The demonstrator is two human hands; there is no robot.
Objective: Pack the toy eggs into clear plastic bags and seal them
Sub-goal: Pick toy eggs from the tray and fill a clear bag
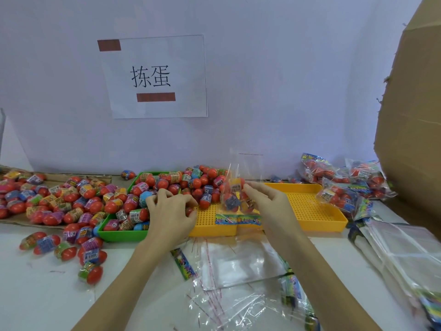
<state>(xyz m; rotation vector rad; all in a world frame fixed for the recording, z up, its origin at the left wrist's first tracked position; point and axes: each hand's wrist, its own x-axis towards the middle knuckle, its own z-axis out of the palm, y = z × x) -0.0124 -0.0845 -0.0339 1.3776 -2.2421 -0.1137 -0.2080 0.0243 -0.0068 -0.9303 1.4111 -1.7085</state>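
A: What are the fingers doing?

B: The right hand [265,199] pinches the upper edge of a clear plastic bag [238,187], thumb and fingers narrow on the film. The bag hangs upright above the yellow tray [310,211] with several toy eggs inside; I cannot tell the exact count. The left hand [171,211] reaches down with curled fingers onto the loose toy eggs [171,185] at the seam between the green tray [119,235] and the yellow one; whether it already holds an egg I cannot tell.

A: And around them?

B: More eggs lie heaped on cardboard [14,219] to the left and scattered on the white worktop [35,295]. Empty bags [238,263] lie flat near the forearms. Filled bags [346,185] pile up at the right, beside a big cardboard box [412,115]. A paper sign [155,77] hangs on the wall.
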